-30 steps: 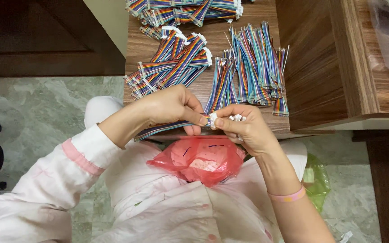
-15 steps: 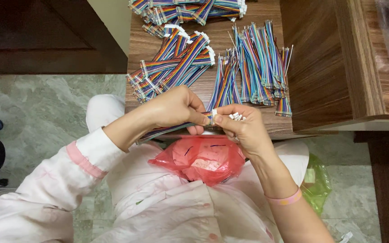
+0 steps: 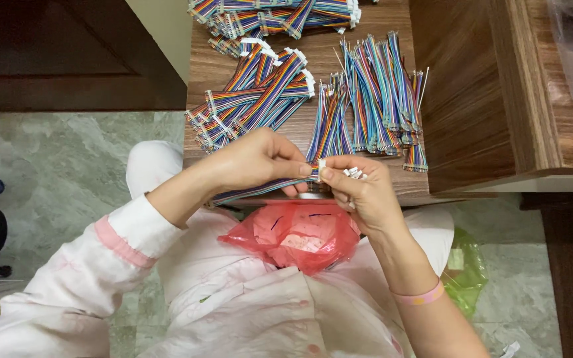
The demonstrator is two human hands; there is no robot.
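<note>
My left hand [image 3: 260, 161] pinches the end of a flat rainbow-coloured ribbon cable [image 3: 253, 190] that runs back under the hand toward my lap. My right hand [image 3: 359, 192] meets it at the cable tip, thumb and forefinger on a small white connector [image 3: 321, 167], with several more white connectors [image 3: 355, 174] cupped in its fingers. Both hands hover over the near edge of a small wooden table [image 3: 300, 126]. An open red plastic bag [image 3: 296, 235] lies in my lap just below the hands.
Piles of rainbow cables fitted with white connectors [image 3: 253, 89] lie left and at the back [image 3: 273, 13]; loose bare-ended cables [image 3: 373, 96] lie right. A taller wooden cabinet [image 3: 479, 93] stands right. A green bag [image 3: 465, 272] sits by my knee on the marble floor [image 3: 54, 166].
The hands have stayed together at the table's near edge; the fingers have shifted slightly on the cable tip and connector.
</note>
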